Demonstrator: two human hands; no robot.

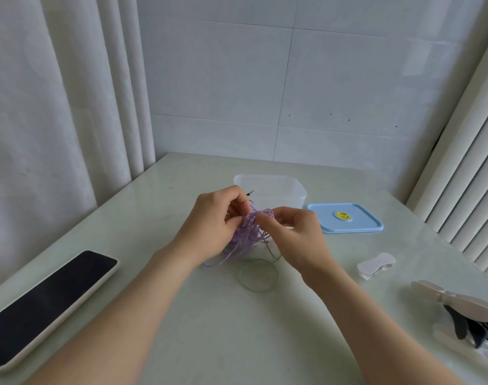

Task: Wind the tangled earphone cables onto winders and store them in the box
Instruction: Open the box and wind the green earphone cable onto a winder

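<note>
**Our left hand (209, 226) and right hand (293, 232) pinch the purple cable (248, 234)**

We hold the tangled bunch up, just in front of the clear box (279, 184). Both our hands have fingers curled on thin strands. One loose loop (258, 276) lies nearer us. The blue lid (348, 218) sits right of the box. White winders (376, 265) lie farther right, and a phone (48, 295) far left.

Quick head count at the table: two hands, left hand (209, 226) and right hand (295, 234), both dead centre. One purple cable (247, 234) bunched between them, plus one greyish cable (258, 276) looping out at 6 o'clock, so two cables. One box (281, 184) at 12, one lid (359, 220) at 2, one phone (48, 295) at 8. One winder (376, 265) alone at 3, though it might be a stack. The winder pile (459, 304) at 4 is too overlapped to count, several at least.
</note>
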